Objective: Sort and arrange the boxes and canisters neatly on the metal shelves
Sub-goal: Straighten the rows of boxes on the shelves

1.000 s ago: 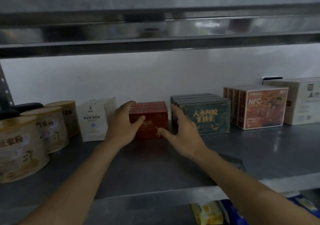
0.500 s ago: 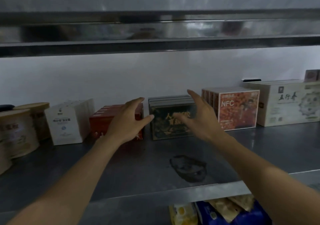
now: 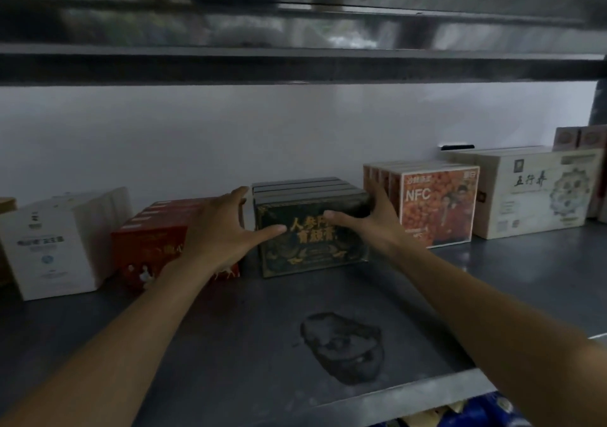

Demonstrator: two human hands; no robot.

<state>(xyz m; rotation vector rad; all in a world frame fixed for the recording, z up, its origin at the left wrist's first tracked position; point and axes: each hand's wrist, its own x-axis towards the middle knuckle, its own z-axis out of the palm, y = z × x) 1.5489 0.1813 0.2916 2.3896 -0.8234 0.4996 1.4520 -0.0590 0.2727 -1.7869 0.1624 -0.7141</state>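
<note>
Two straight-fingered hands bracket the dark green boxes (image 3: 312, 249) on the metal shelf (image 3: 230, 344): left hand (image 3: 223, 229) flat at their left side, right hand (image 3: 371, 223) at their right, gripping nothing. Squaring this row seems the step in hand; next it needs an even inward press.

Dim, greyish light throughout; the back wall (image 3: 295, 131) is the brightest area; the upper shelf (image 3: 295, 68) is smeared by blur and carries pale streaky reflections; the lower shelf (image 3: 197, 344) is dark with a dull sheen, brighter along its front lip at right; gold print on the green box (image 3: 312, 256) is readable, small print on the white box (image 3: 56, 262) fuzzy; straight lines bow near the edges.
</note>
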